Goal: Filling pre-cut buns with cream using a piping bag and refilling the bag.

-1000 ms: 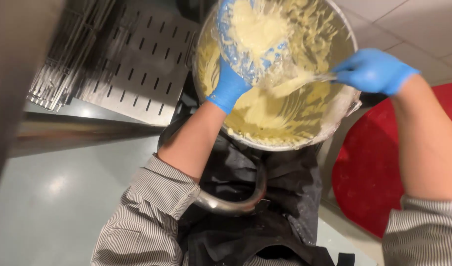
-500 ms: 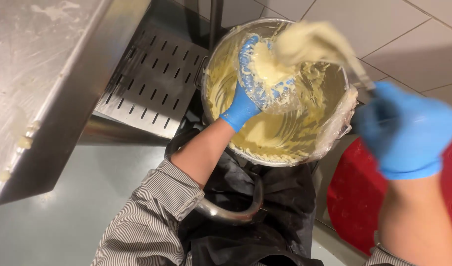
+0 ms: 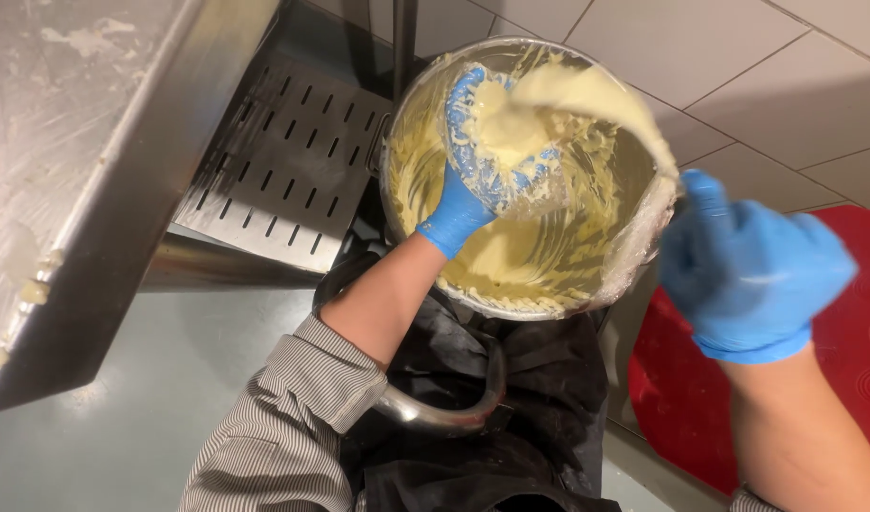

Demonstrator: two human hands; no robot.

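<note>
Batter [image 3: 539, 256], pale yellow and thick, coats the inside of a large steel mixing bowl [image 3: 634, 270] that is held tilted against the person's dark apron [image 3: 530, 417], its rim just above a curved steel handle [image 3: 444, 410]. Most of it lies smeared up the walls and pooled toward the lower edge of the bowl. The left hand [image 3: 482, 161], in a blue glove, is deep inside the bowl near its upper rim; its fingers are curled together around a clump of batter and are heavily smeared with it. Above that hand a blurred, batter-loaded scraper [image 3: 596, 100] arcs across the top right of the bowl toward its right rim. The right hand [image 3: 748, 265], also in a blue glove, is just outside the bowl's right edge and is blurred; it looks closed on the scraper's handle, but I cannot tell for sure. Both forearms are bare below rolled striped sleeves [image 3: 293, 427]. To the left of the bowl is a slotted metal shelf [image 3: 283, 180], and further left a steel counter edge [image 3: 93, 190] with dabs of batter. A red mat [image 3: 833, 379] lies on the tiled floor [image 3: 738, 66] at the right.
</note>
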